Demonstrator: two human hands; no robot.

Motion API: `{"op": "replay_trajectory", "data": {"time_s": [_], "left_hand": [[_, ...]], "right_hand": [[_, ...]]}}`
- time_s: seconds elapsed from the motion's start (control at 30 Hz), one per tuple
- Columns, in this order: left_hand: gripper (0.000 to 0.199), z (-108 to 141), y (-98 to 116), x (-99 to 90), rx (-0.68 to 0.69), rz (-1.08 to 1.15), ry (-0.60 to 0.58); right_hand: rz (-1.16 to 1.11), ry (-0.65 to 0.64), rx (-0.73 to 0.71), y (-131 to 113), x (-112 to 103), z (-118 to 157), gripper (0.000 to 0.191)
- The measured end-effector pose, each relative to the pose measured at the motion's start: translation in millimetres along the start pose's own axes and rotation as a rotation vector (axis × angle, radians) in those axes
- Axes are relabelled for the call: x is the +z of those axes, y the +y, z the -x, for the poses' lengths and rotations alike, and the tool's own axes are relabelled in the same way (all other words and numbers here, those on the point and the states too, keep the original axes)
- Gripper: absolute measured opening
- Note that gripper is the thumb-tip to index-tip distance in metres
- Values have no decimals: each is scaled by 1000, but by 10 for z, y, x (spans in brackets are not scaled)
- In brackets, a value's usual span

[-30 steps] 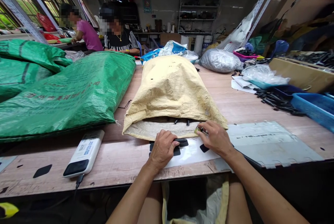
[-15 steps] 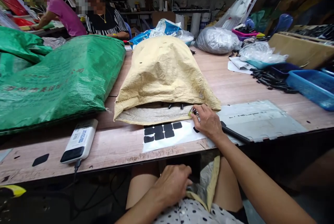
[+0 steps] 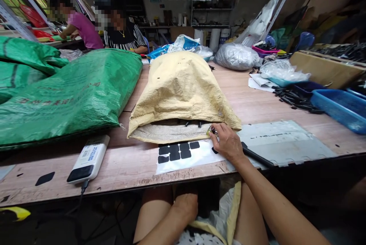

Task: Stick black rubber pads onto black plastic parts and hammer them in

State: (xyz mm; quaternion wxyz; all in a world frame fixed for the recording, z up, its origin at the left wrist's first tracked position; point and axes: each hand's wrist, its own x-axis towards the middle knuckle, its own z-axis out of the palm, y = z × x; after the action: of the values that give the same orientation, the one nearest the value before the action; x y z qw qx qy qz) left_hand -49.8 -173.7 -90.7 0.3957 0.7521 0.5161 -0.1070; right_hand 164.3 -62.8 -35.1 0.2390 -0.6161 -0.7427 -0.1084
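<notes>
My right hand point(image 3: 227, 142) rests at the right end of the open mouth of a yellow woven sack point(image 3: 183, 88), its fingers closed on small shiny metal pieces. A few short black pieces point(image 3: 199, 124) show in the sack's mouth. Below the table edge, my left hand point(image 3: 186, 205) reaches down between the thighs, near a second open sack point(image 3: 234, 203) on the lap; its fingers are hidden. A white sheet with black rounded squares point(image 3: 180, 151) lies in front of the yellow sack. Beside my right wrist is a black rod point(image 3: 259, 156).
A green sack point(image 3: 85, 88) fills the left side, with a white power bank point(image 3: 90, 159) before it. At right are a blue tray point(image 3: 340, 109), black parts point(image 3: 297, 100) and a grey sheet point(image 3: 286, 140). Two people point(image 3: 84, 28) point(image 3: 126, 33) sit at the back left.
My left hand has moved forward and down, away from the lap, and its fingers have gone out of sight. My right hand keeps its place at the sack mouth. The view has tilted slightly up.
</notes>
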Motion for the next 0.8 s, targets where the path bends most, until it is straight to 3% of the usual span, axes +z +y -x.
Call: {"op": "replay_trajectory", "data": {"time_s": [0.07, 0.2, 0.27, 0.37, 0.43, 0.5, 0.67, 0.8], "left_hand": [[30, 132, 92, -250, 66, 38, -22], [33, 254, 253, -960, 232, 279, -195], [36, 159, 288, -1305, 236, 268, -52], [30, -177, 290, -1672, 127, 66, 444], [23, -453, 280, -1799, 25, -49, 698], [25, -690, 275, -1847, -54, -109, 825], [32, -934, 274, -1812, -123, -156, 962], [32, -938, 273, -1813, -69, -170, 955]], "right_hand": [[-2, 10, -10, 5, 9, 3, 31], [-2, 16, -17, 6, 17, 5, 31], [-3, 12, -13, 2, 13, 3, 31], [-16, 20, -15, -4, 4, -1, 29], [-27, 26, -19, -2, 3, -5, 28], [-34, 26, -22, 4, 8, -10, 28], [-44, 27, -25, 21, 26, -12, 29], [-47, 53, -35, 18, 28, -5, 28]]}}
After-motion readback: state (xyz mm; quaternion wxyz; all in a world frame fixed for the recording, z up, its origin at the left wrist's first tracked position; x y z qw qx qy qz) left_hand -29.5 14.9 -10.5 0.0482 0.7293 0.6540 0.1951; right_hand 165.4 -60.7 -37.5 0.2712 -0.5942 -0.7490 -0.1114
